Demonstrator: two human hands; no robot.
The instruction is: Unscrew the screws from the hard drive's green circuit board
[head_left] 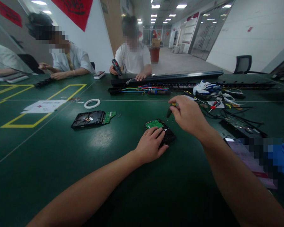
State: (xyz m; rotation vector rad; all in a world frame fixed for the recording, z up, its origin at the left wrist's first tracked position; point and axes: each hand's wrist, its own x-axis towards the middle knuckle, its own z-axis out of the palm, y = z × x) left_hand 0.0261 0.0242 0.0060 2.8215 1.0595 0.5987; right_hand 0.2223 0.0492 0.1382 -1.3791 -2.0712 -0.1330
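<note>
A black hard drive with a green circuit board (pixel 154 123) lies flat on the green table in front of me. My left hand (pixel 151 144) rests over its near side, fingers across the top and thumb along the near edge, gripping it. Pinched in my right hand (pixel 187 114) is a screwdriver (pixel 168 113) with a dark handle and some yellow at its top. Its thin shaft points down onto the drive, beside the circuit board. Tiny screws lie on the table just past the drive. My left hand hides much of the drive's near part.
Left of me lie a second hard drive (pixel 88 119) with its green board (pixel 109 117) sticking out, and a white ring (pixel 92 103). Cables, gloves (pixel 207 87) and a red-handled screwdriver (pixel 214 106) clutter the right. Across the table, a person (pixel 133 55) holds a power screwdriver (pixel 116 66).
</note>
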